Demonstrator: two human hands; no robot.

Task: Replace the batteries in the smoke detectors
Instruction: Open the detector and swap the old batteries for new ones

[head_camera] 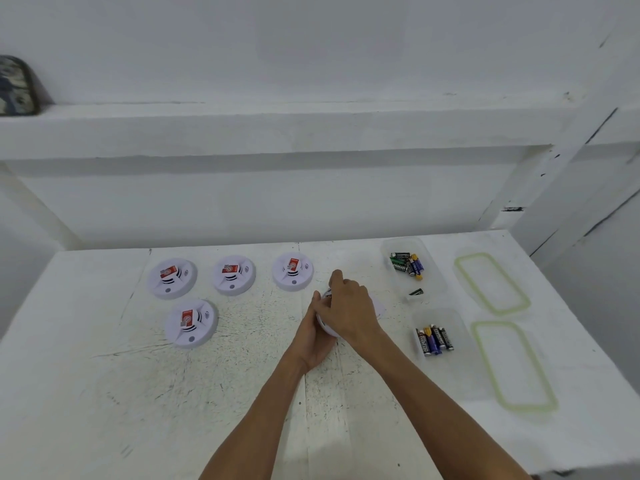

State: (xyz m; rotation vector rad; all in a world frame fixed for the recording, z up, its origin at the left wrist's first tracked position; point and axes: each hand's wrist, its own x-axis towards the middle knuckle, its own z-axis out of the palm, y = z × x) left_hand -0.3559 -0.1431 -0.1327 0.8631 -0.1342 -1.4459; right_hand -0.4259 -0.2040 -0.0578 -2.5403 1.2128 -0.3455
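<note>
White smoke detector [327,329] near table [242,393] middle, gripped by both my hands: left hand [311,341] curled under it, right hand [349,311] curled over top; four more detectors [172,277] lie left, battery tubs [433,282] right

Wall: a plain white painted wall [311,46] fills the upper half.
Ledge: a thick white ledge [277,129] runs across the wall, with a soft shadow beneath it.
Ledge, left end: a dark patterned object [15,86], cut by the frame edge and unidentifiable.
Right side: a white post [540,181] with dark chipped marks.
Surface: the white painted surface [173,393] is scuffed and speckled with dark scratches.
Light: even and diffuse.
</note>
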